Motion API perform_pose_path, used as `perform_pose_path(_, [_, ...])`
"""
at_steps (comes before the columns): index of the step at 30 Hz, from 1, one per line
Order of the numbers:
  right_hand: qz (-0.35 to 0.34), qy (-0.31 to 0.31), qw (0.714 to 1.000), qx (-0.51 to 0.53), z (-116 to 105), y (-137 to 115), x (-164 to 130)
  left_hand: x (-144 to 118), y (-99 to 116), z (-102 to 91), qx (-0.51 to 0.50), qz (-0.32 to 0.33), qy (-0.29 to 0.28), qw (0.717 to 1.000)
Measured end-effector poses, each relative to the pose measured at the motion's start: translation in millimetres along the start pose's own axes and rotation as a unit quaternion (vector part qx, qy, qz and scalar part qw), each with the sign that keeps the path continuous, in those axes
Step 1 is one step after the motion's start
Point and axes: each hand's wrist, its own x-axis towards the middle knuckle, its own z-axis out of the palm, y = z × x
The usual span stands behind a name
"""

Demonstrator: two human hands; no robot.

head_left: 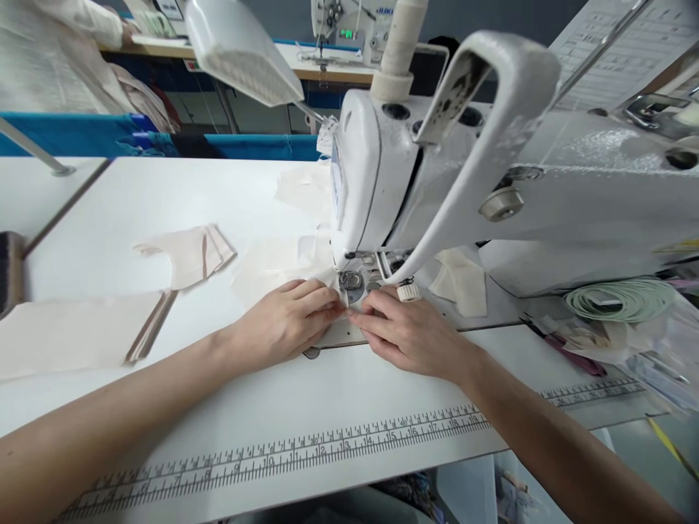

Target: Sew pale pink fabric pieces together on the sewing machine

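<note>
Printed along the near edge of the white table (180,407) runs a ruler scale (306,447), and both forearms cross over it toward the sewing machine (382,167). That table top is smooth and pale, with a seam line running off to the left rear. On it to the left lie a folded stack of cream fabric pieces (188,251) and, nearer the edge, a long flat cream panel (65,331). A lamp head (240,51) hangs over the far side. Behind the table stand blue bins (262,145), another sewing machine (354,25) on a further bench, and at top left a person's pale sleeve (60,51). To the right, under the machine arm, sit a coil of pale green tape (622,298) and a cream scrap (467,280).

A small cream fabric piece (284,266) lies at the presser foot (352,280), spreading left from the needle plate. The left hand (284,320) lies flat on its near edge, fingers extended and close together, tips pressing the cloth just beside the foot. The right hand (409,331) meets it from the other side, fingers stretched and slightly curled, tips touching the cloth beside the left fingertips; neither hand grips anything, both press down. A white thimble-like cap (408,292) sits just beyond the right hand
</note>
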Motion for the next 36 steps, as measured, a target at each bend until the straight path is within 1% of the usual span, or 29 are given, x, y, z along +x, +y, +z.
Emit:
perform_pose_path(4, [0.006,0.015,1.0,-0.002,2.2,2.5,1.6,2.2,-0.9,2.5,0.017,-0.006,0.032,0.999])
perform_pose_path(6, [0.007,0.028,1.0,0.013,2.5,3.5,-0.4,2.3,-1.1,3.8,0.01,-0.017,0.038,0.999])
perform_pose_path(10, [0.0,0.047,0.998,0.032,0.7,1.2,-7.0,1.2,-1.8,5.7,-0.062,-0.057,0.043,0.996])
perform_pose_path(14, [-0.012,0.028,0.999,0.017,0.1,-6.4,-8.6,0.5,-2.7,7.3,-0.121,-0.083,0.061,0.987])
perform_pose_path(19, [-0.008,0.012,0.999,-0.033,2.8,-10.8,-5.4,0.0,-3.8,9.3,-0.139,-0.089,0.073,0.984])
perform_pose_path(25, [0.003,0.01,0.999,-0.05,3.5,-12.2,-3.7,-0.7,-4.2,9.7,-0.128,-0.083,0.068,0.986])
perform_pose_path(28, [0.004,0.006,0.999,-0.041,3.3,-13.9,-3.5,-1.2,-3.4,8.1,-0.112,-0.075,0.053,0.989])
perform_pose_path(32, [0.006,0.001,0.999,-0.033,3.5,-14.5,-3.7,-1.9,-1.4,5.1,-0.058,-0.051,0.035,0.996])
perform_pose_path(36, [0.009,0.001,1.0,-0.027,3.4,-13.7,-3.7,-1.8,0.3,3.6,-0.005,-0.018,0.038,0.999])
